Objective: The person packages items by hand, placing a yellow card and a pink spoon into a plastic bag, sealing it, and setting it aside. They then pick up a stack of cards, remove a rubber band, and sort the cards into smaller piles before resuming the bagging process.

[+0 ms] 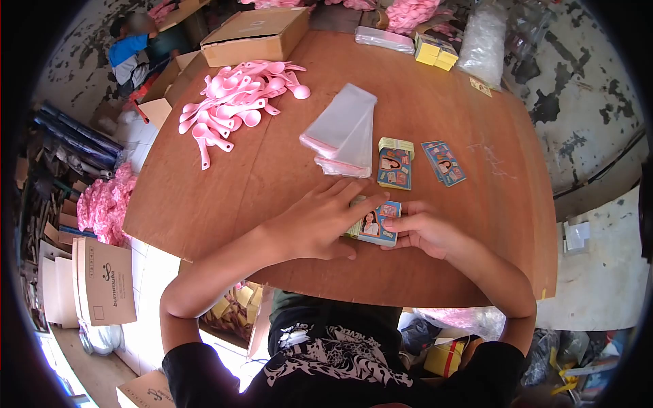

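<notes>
A stack of printed cards [378, 228] with a portrait picture lies near the front edge of the table. My right hand [430, 230] pinches its right end, thumb on top and fingers at the side and below. Over the stack's left end is my left hand [320, 216], fingers stretched out and apart, index finger reaching along the far edge. A second card stack [395, 166] with a pale band sits just beyond. To its right are a few loose cards [443, 164]. Clear plastic sleeves [343, 129] lie fanned beyond my left hand.
Pink plastic scoops [238, 98] are heaped at the table's far left, near a closed cardboard box [255, 35]. Yellow card bundles [435, 51] and a plastic roll [483, 37] line the back right. Another person [135, 51] is at the far left. Cartons [102, 282] stand left on the floor.
</notes>
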A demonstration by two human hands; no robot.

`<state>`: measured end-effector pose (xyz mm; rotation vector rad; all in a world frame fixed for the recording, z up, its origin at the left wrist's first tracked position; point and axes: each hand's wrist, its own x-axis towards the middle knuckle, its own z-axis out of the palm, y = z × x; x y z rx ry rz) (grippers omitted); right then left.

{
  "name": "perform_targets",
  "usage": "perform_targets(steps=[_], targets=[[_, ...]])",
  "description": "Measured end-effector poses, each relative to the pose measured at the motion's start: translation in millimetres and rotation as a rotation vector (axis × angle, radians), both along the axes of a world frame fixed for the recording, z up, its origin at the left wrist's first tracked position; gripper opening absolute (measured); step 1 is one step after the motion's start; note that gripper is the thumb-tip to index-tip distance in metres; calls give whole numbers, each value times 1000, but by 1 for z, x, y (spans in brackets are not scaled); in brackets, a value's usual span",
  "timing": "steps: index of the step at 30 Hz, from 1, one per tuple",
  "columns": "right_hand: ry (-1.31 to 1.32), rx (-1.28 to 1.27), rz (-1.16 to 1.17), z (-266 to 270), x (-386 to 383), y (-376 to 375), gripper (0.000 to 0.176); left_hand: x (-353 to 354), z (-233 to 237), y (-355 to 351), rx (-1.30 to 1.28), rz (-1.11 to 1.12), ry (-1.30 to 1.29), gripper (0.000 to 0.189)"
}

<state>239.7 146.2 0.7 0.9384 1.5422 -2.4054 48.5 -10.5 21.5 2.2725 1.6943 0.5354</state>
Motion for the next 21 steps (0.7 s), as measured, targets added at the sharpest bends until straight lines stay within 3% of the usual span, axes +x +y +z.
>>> perform_targets(steps=[4,7,10,12,13,15,16,18,19,21], targets=[[-35,32,-6,3,-2,-1,39,-2,-12,13,90,-77,49,89],[-50,26,17,6,-4,2,39,-2,-15,17,-66,-75,-57,83],[-199,177,62,32,-8,3,39,-5,-25,17,4,-94,-50,78],[-378,679,384,55,-15,11,38,-6,-27,18,-47,-135,-75,76],[-378,681,388,55,-18,18,38,-7,-28,18,-46,-131,-77,76],[-182,1453,232,52,-24,38,42,-6,-30,19,11,-133,-40,74],[-187,1456,225,45,-29,52,42,-5,-29,20,14,-140,-39,74],[251,1867,162,28,-41,83,46,-4,-26,19,-42,-113,4,81],[249,1871,157,25,-46,91,46,-4,-22,18,-39,-117,7,81],[160,1580,290,22,-58,101,42,-6,-11,15,-52,-105,33,89]])
